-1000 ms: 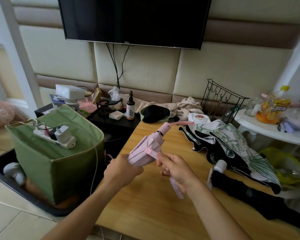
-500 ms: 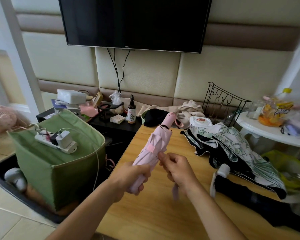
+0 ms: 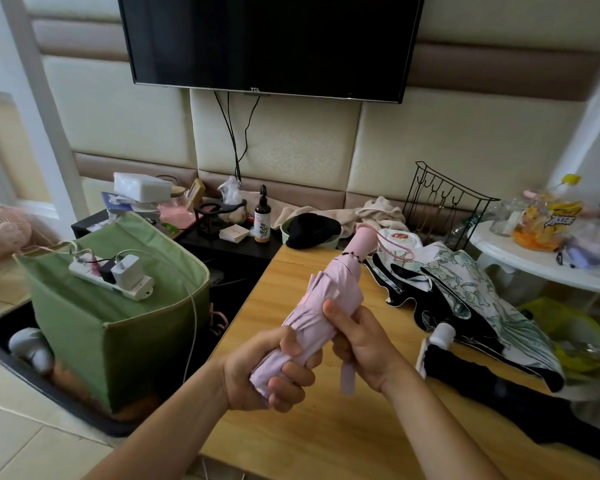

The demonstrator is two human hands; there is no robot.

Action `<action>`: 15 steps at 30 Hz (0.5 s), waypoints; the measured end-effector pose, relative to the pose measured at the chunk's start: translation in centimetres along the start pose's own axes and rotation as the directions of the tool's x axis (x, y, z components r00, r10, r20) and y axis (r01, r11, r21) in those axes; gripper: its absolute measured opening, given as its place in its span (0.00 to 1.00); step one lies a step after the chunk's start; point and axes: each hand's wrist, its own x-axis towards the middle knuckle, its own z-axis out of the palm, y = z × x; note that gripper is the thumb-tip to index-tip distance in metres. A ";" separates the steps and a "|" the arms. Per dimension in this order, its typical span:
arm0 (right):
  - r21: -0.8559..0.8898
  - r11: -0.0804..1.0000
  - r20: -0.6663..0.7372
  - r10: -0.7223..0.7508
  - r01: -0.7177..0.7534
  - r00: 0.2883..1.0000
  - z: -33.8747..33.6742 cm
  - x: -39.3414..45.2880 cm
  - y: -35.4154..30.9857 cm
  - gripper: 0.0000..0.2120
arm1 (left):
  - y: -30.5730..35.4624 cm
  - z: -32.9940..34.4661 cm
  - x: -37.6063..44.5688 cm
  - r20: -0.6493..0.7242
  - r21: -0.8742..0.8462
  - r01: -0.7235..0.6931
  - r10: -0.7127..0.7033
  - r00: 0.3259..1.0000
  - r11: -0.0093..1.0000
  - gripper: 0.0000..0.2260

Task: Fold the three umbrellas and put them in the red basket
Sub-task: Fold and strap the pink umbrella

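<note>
Pink fabric bunches under both hands: the pink umbrella [image 3: 329,306], collapsed and partly rolled, is held tilted above the wooden counter [image 3: 326,427], its handle end pointing up and away toward the wall and its tip end low near the person. The left hand [image 3: 271,372] wraps its fingers round the lower end of the canopy, while the right hand [image 3: 357,337] curls round the middle, thumb pressed on the folds, with the closing strap [image 3: 347,377] hanging down below its palm. A thin pink wrist cord [image 3: 395,254] loops from the handle. To the right on the counter lies a leaf-print umbrella [image 3: 471,292], its white and black canopy loose and spread, and just in front of it a black umbrella [image 3: 499,386] lies collapsed, its white-tipped end near the right wrist. Left of the counter stands a green fabric bin [image 3: 94,334] with a white power strip [image 3: 111,275] resting on top.
</note>
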 end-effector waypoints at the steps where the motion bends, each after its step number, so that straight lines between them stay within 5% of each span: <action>1: -0.007 1.000 -0.036 0.017 -0.017 0.999 0.1 0.0 0.0 0.20 | 0.0 0.0 0.1 -0.036 -0.001 0.004 -0.004 0.999 1.000 0.06; 5: 0.005 0.997 -0.122 0.078 -0.078 0.989 0.5 0.1 0.2 0.21 | 0.5 0.8 -0.3 -0.261 0.181 0.050 -0.001 0.965 0.982 0.09; 7: -0.055 0.995 -0.156 0.070 -0.080 0.985 0.7 0.3 0.2 0.20 | 0.5 1.7 -0.3 -0.452 0.335 0.086 0.080 0.888 0.938 0.10; 10: -0.192 0.974 -0.272 0.068 -0.124 0.960 1.5 0.7 0.3 0.20 | -0.3 2.2 0.7 -0.700 0.570 0.138 0.391 0.598 0.810 0.11; 12: -0.264 0.943 -0.394 0.085 -0.202 0.915 2.3 1.0 0.7 0.20 | -1.1 2.4 1.7 -0.685 0.727 0.385 0.638 0.352 0.568 0.15; 13: -0.291 0.926 -0.444 0.094 -0.242 0.891 2.7 1.1 1.0 0.20 | -1.7 2.3 2.2 -0.625 0.730 0.538 0.730 0.276 0.421 0.16; 15: -0.315 0.897 -0.515 0.113 -0.311 0.849 3.6 1.2 1.6 0.24 | -2.6 2.1 3.0 -0.529 0.683 0.687 0.817 0.231 0.248 0.15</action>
